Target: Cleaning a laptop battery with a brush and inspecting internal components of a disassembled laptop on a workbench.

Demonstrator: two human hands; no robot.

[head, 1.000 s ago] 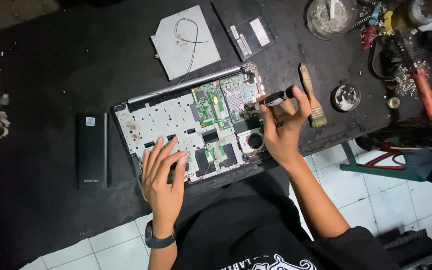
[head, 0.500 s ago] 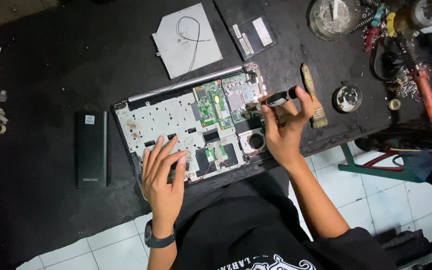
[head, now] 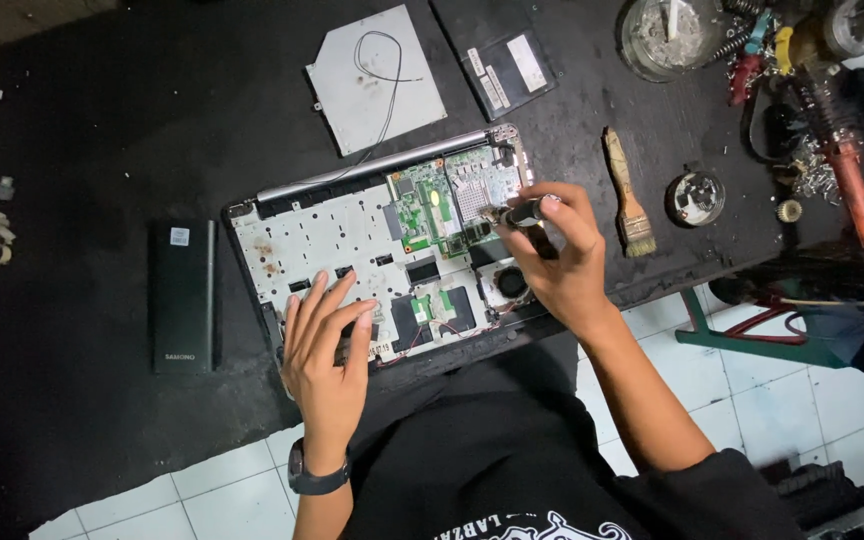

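Opened laptop (head: 372,250) lying lengthwise across dark bench (head: 102,150). Right hand (head: 562,265) nearer the green board (head: 430,205), fingers closed around a dark screwdriver (head: 524,213) pointing left toward it. Left hand (head: 327,350) flat, fingers spread on the laptop's near edge.

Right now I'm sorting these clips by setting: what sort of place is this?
Probably an electronics repair bench. An opened laptop lies with its green circuit board bare on a black worktable, and a soldering iron and a small brush lie nearby.
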